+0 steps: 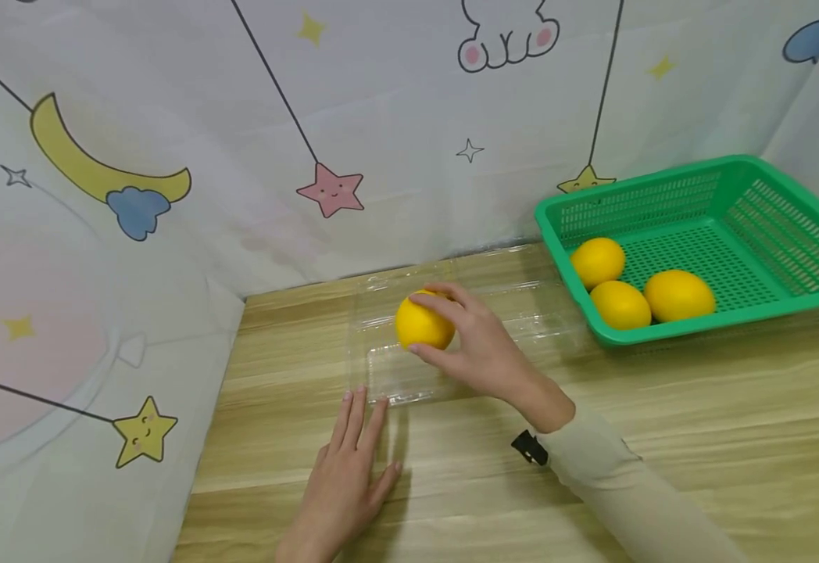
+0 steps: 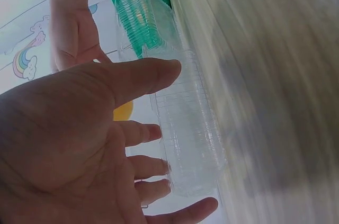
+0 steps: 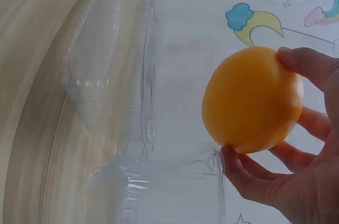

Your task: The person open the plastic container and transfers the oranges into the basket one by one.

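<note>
A smooth, round yellow-orange fruit (image 1: 420, 324) is held between the thumb and fingers of my right hand (image 1: 476, 340), over a clear plastic container (image 1: 398, 379). In the right wrist view, the fingertips pinch the fruit (image 3: 251, 99) from opposite sides, above the container's transparent walls (image 3: 169, 197). The left hand (image 1: 342, 477) lies at the container's near edge with its fingers extended. From the left wrist view, several of its fingertips are against or very near the container's side (image 2: 190, 128), and the thumb is stretched out across it. Nothing is gripped by the left hand.
To the right stands a green perforated basket (image 1: 754, 317) with three similar fruits (image 1: 680, 295) in its near-left part. Its left side is close to the container's right end. A white printed curtain (image 1: 409, 102) hangs behind the wooden tabletop (image 1: 283, 344) and along its left side.
</note>
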Available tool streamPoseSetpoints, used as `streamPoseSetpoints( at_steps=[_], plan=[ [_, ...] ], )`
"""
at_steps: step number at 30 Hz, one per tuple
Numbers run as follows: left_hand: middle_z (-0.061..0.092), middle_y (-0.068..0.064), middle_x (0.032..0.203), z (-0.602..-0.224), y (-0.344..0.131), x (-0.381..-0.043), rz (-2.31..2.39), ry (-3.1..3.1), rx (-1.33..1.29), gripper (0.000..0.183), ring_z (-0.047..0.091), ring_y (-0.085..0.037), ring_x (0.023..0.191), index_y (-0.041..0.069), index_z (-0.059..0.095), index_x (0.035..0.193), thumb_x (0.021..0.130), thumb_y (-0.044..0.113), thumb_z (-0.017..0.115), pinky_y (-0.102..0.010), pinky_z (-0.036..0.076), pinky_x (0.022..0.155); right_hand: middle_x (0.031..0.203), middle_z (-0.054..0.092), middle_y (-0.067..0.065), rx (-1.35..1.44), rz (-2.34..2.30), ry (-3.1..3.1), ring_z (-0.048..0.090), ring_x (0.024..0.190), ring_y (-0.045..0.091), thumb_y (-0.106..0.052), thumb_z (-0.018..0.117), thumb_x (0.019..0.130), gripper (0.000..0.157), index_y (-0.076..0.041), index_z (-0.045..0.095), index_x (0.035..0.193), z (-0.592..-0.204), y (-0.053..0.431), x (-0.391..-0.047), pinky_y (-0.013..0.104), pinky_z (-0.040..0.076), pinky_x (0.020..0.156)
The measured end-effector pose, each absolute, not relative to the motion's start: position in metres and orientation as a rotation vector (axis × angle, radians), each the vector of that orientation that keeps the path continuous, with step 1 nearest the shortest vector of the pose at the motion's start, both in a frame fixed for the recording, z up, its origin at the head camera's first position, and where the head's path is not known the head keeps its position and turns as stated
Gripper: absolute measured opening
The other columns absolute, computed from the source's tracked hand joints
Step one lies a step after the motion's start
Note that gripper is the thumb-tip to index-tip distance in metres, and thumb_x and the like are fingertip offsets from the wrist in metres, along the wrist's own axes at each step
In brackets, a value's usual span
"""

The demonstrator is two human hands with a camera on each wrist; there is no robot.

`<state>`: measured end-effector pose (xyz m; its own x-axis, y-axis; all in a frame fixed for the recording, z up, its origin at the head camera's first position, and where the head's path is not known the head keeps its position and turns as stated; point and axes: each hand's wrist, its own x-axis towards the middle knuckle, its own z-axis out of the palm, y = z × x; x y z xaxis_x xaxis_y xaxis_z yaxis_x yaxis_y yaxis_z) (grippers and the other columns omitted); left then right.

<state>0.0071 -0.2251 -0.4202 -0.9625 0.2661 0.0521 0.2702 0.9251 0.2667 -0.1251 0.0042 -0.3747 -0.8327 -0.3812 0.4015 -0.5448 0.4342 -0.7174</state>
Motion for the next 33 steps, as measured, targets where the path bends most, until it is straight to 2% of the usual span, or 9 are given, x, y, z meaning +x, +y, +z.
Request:
streamPoseSetpoints(
  at_steps=[8, 14, 20, 27, 33],
  plan=[
    [0.023, -0.024, 0.173, -0.421, -0.225, 0.007, -0.448, -3.044, -0.454, 0.084, 0.023, -0.043, 0.160, 0.006, 0.037, 0.164, 0.095, 0.030, 0.079, -0.065, 0.056, 0.092, 0.144, 0.055, 0.011, 0.636, 1.743, -2.416, 0.060, 0.128, 0.034, -0.019, 0.088, 0.089, 0.058, -0.012, 0.066, 0.142, -0.377, 0.014, -0.126, 0.053, 0.060, 0.096],
    [0.024, -0.024, 0.173, -0.421, -0.225, 0.007, -0.431, -3.034, -0.460, 0.084, 0.024, -0.044, 0.160, 0.005, 0.038, 0.164, 0.095, 0.030, 0.079, -0.064, 0.056, 0.092, 0.142, 0.054, 0.012, 0.636, 1.695, -2.392, 0.059, 0.124, 0.034, -0.018, 0.091, 0.084, 0.057, -0.014, 0.069, 0.137, -0.374, 0.021, -0.128, 0.054, 0.058, 0.097],
    [0.024, -0.024, 0.173, -0.421, -0.226, 0.007, -0.427, -3.046, -0.460, 0.084, 0.023, -0.044, 0.160, 0.006, 0.037, 0.164, 0.096, 0.031, 0.078, -0.065, 0.056, 0.092, 0.142, 0.053, 0.012, 0.653, 1.637, -2.365, 0.060, 0.119, 0.033, -0.013, 0.090, 0.083, 0.055, -0.011, 0.069, 0.134, -0.369, 0.032, -0.131, 0.049, 0.056, 0.095],
    [0.024, -0.023, 0.173, -0.421, -0.227, 0.008, -0.424, -3.054, -0.453, 0.084, 0.024, -0.043, 0.160, 0.008, 0.036, 0.165, 0.096, 0.032, 0.078, -0.066, 0.055, 0.093, 0.139, 0.055, 0.013, 0.630, 1.576, -2.294, 0.055, 0.123, 0.031, -0.008, 0.089, 0.081, 0.053, -0.006, 0.071, 0.131, -0.367, 0.047, -0.139, 0.051, 0.056, 0.097],
    [0.023, -0.022, 0.174, -0.422, -0.227, 0.008, -0.420, -3.055, -0.462, 0.085, 0.024, -0.043, 0.160, 0.008, 0.035, 0.165, 0.096, 0.033, 0.078, -0.067, 0.056, 0.092, 0.139, 0.054, 0.013, 0.548, 1.529, -2.287, 0.055, 0.121, 0.030, -0.007, 0.089, 0.081, 0.054, -0.008, 0.070, 0.131, -0.363, 0.071, -0.144, 0.049, 0.053, 0.092]
  ],
)
